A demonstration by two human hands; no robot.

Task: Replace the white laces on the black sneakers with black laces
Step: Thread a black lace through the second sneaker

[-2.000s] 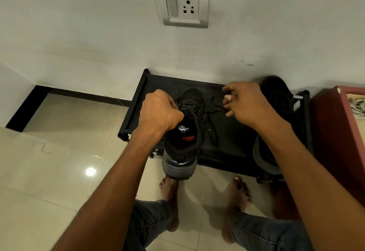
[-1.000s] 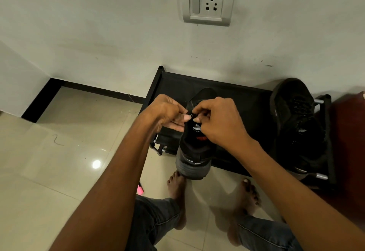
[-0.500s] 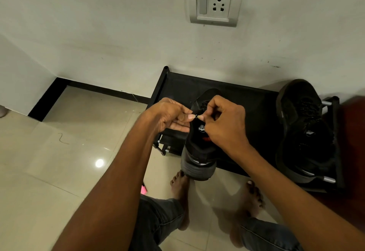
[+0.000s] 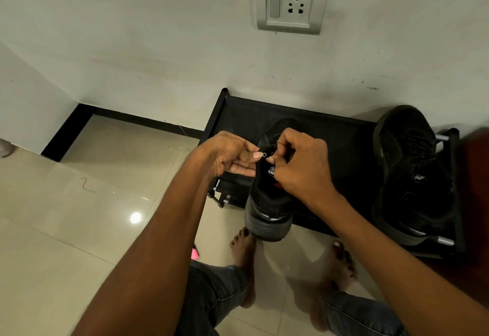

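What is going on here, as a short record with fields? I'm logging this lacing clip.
setting: black shoe rack against a white wall, tiled floor
near sneaker: black sneaker on the rack's front edge, heel overhanging toward the person
left hand: left hand, fingertips pinching something small over the sneaker's tongue
right hand: right hand, fingertips pinching at the same spot
lace: too small and dark to tell clearly
second sneaker: second black sneaker on the rack's right end, untouched
wall fitting: switch and socket plate above the rack
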